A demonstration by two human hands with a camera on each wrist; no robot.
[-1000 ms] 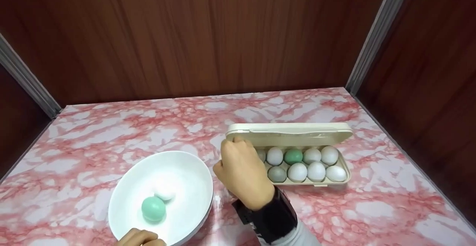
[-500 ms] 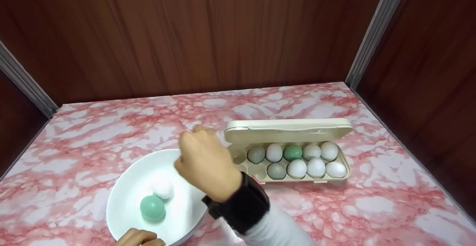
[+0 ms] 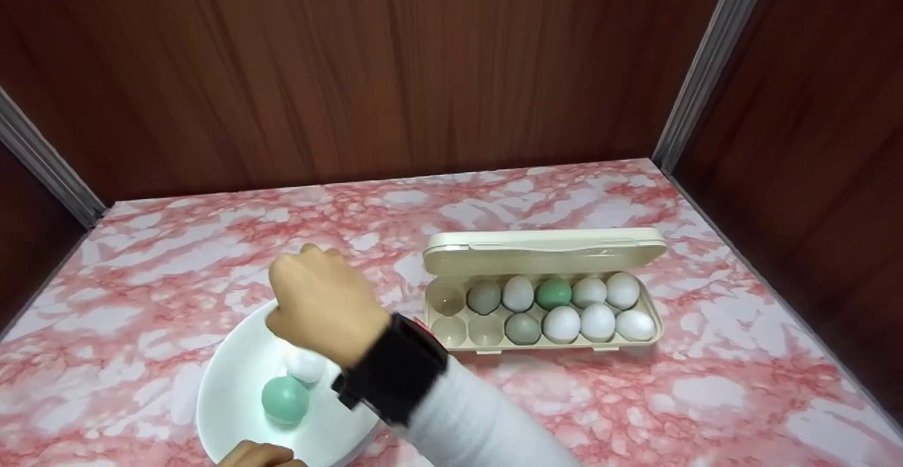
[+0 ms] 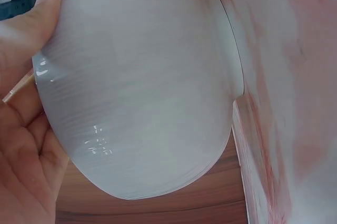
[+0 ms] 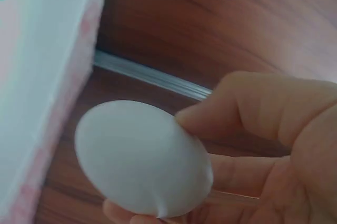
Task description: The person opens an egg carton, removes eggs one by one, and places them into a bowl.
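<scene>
While right fingers (image 5: 253,103) pinch a smooth oval egg (image 5: 139,155), the bowl (image 4: 137,87) gleams.

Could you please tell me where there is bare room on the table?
The tabletop is bare behind the bowl, toward the far left, and to the right of the egg carton. It is crowded at the bowl, where the left hand grips it and the right hand hovers with a white egg.

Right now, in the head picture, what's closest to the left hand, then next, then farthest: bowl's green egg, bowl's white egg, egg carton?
1. Green egg, in the bowl
2. White egg, just behind it
3. Egg carton, to the right
</scene>
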